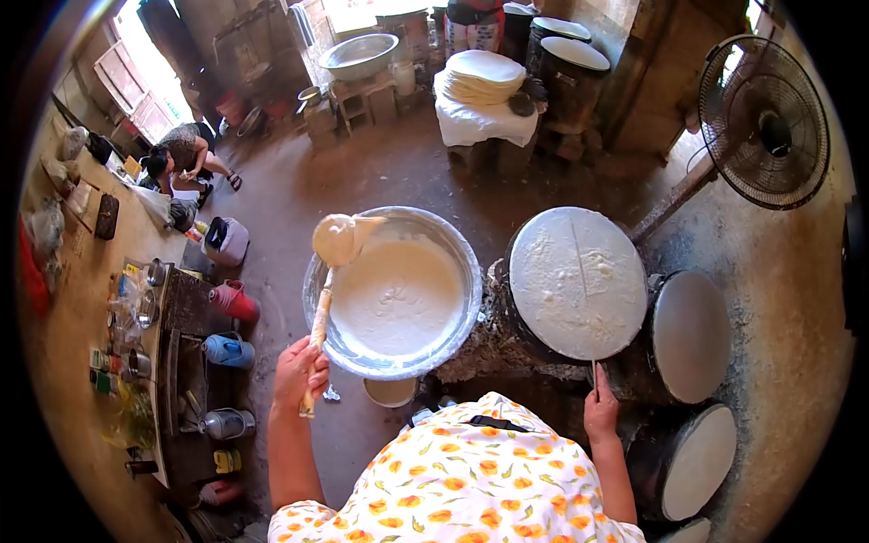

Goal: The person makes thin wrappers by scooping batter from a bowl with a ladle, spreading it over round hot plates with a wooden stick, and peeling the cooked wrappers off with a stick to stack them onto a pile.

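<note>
Basin (470,294) holds pale batter (394,308); left hand (300,371) grips a ladle (321,312), right hand (600,412) apparently a thin stick (595,373).

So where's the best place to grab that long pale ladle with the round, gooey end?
Probably the lower part of the ladle's slim, pale handle, coming from the near side, where the left hand holds it. That end points nearward; the round bowl, coated creamy-white, is at the far end and would likely be messy to grip.
</note>
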Tool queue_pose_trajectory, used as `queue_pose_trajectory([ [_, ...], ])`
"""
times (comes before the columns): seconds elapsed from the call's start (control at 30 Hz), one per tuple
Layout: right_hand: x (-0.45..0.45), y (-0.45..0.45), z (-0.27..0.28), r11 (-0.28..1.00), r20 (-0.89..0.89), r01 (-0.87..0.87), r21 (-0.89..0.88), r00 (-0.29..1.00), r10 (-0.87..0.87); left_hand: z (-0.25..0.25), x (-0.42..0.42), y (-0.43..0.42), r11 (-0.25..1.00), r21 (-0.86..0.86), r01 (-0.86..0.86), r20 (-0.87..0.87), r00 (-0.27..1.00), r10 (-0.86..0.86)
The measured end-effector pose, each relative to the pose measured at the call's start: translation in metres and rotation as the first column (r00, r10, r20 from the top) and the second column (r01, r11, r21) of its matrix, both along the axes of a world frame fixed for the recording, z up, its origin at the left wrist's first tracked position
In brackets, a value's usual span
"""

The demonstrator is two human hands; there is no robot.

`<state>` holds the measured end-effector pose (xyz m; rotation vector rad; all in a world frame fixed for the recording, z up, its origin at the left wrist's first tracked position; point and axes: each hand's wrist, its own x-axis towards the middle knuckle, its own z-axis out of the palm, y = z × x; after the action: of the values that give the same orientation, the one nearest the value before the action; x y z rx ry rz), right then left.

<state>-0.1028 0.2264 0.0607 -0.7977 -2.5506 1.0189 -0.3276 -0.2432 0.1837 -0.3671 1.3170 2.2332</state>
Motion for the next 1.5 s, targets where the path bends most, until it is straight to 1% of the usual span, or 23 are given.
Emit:
queue_pose_trajectory([
  [0.03,-0.006,-0.005,0.005,0.999,-0.004,0.013,-0.047,1.0,-0.013,-0.008,-0.007,0.002,0.992,-0.128,0.001,-0.013,1.0,-0.003],
  [0.13,-0.017,-0.022,0.031,0.986,-0.025,-0.07,-0.148,0.997,0.067,-0.025,-0.025,0.01,0.99,-0.14,0.001,0.092,0.996,0.012],
  [0.17,-0.018,-0.028,0.031,0.988,-0.109,-0.115,-0.107,0.989,0.104,-0.027,-0.032,0.015,0.989,-0.146,0.003,0.155,0.988,0.02],
  [0.23,-0.017,-0.035,0.034,0.986,-0.013,-0.166,-0.033,0.986,0.165,-0.019,-0.04,0.029,0.982,-0.18,0.059,0.158,0.987,-0.031],
  [0.3,-0.018,-0.047,0.037,0.985,-0.049,-0.169,0.041,0.984,0.171,-0.008,-0.051,0.048,0.978,-0.147,0.151,0.149,0.98,-0.129],
  [0.37,-0.016,-0.055,0.04,0.99,-0.048,-0.139,0.038,0.989,0.141,0.007,-0.065,0.078,0.955,-0.177,0.237,0.135,0.967,-0.215],
  [0.5,-0.008,-0.057,0.057,0.994,-0.066,-0.048,0.094,0.996,0.055,0.032,-0.078,0.154,0.871,-0.179,0.457,0.009,0.886,-0.463],
  [0.6,0.012,-0.037,0.064,0.988,-0.099,0.047,0.147,0.995,-0.033,0.057,-0.062,0.229,0.765,-0.285,0.577,-0.132,0.767,-0.628],
  [0.77,0.07,0.031,0.068,0.931,-0.148,0.228,0.286,0.97,-0.192,0.078,0.013,0.366,0.662,-0.369,0.652,-0.263,0.61,-0.747],
  [0.83,0.101,0.058,0.068,0.856,-0.138,0.323,0.403,0.946,-0.293,0.072,0.049,0.417,0.63,-0.376,0.68,-0.344,0.529,-0.776],
  [0.9,0.14,0.083,0.064,0.843,-0.1,0.361,0.398,0.931,-0.351,0.062,0.086,0.467,0.608,-0.355,0.71,-0.38,0.485,-0.788],
  [0.97,0.173,0.101,0.064,0.842,-0.012,0.405,0.355,0.903,-0.43,0.045,0.122,0.513,0.603,-0.326,0.728,-0.406,0.469,-0.785],
  [1.1,0.235,0.118,0.04,0.844,0.132,0.475,0.249,0.847,-0.515,0.007,0.173,0.583,0.487,-0.275,0.829,-0.358,0.381,-0.852],
  [1.13,0.245,0.12,0.034,0.838,0.127,0.485,0.249,0.842,-0.525,-0.001,0.18,0.596,0.447,-0.27,0.853,-0.355,0.344,-0.869],
  [1.2,0.261,0.119,0.023,0.817,0.255,0.539,0.207,0.776,-0.577,-0.03,0.186,0.617,0.345,-0.275,0.897,-0.35,0.241,-0.905],
  [1.23,0.266,0.116,0.019,0.811,0.253,0.548,0.203,0.771,-0.585,-0.04,0.188,0.626,0.334,-0.279,0.9,-0.349,0.229,-0.909],
  [1.3,0.269,0.111,0.012,0.781,0.275,0.59,0.206,0.731,-0.624,-0.06,0.187,0.641,0.263,-0.349,0.9,-0.368,0.126,-0.921],
  [1.33,0.269,0.11,0.013,0.772,0.273,0.602,0.203,0.723,-0.635,-0.072,0.182,0.648,0.251,-0.474,0.844,-0.401,0.047,-0.915],
  [1.37,0.265,0.108,0.015,0.761,0.305,0.62,0.192,0.7,-0.646,-0.085,0.17,0.658,0.238,-0.476,0.847,-0.402,0.031,-0.915],
  [1.4,0.261,0.104,0.018,0.75,0.34,0.636,0.179,0.676,-0.654,-0.098,0.155,0.665,0.372,-0.726,0.578,-0.571,-0.206,-0.795],
  [1.43,0.257,0.099,0.021,0.743,0.343,0.645,0.178,0.667,-0.662,-0.091,0.147,0.669,0.556,-0.795,0.245,-0.597,-0.48,-0.643],
  [1.47,0.253,0.097,0.025,0.722,0.316,0.673,0.161,0.658,-0.683,-0.081,0.136,0.672,0.421,-0.884,0.205,-0.466,-0.474,-0.747],
  [1.5,0.249,0.094,0.027,0.701,0.289,0.699,0.142,0.648,-0.705,-0.066,0.129,0.675,0.403,-0.908,0.115,-0.401,-0.511,-0.76],
])
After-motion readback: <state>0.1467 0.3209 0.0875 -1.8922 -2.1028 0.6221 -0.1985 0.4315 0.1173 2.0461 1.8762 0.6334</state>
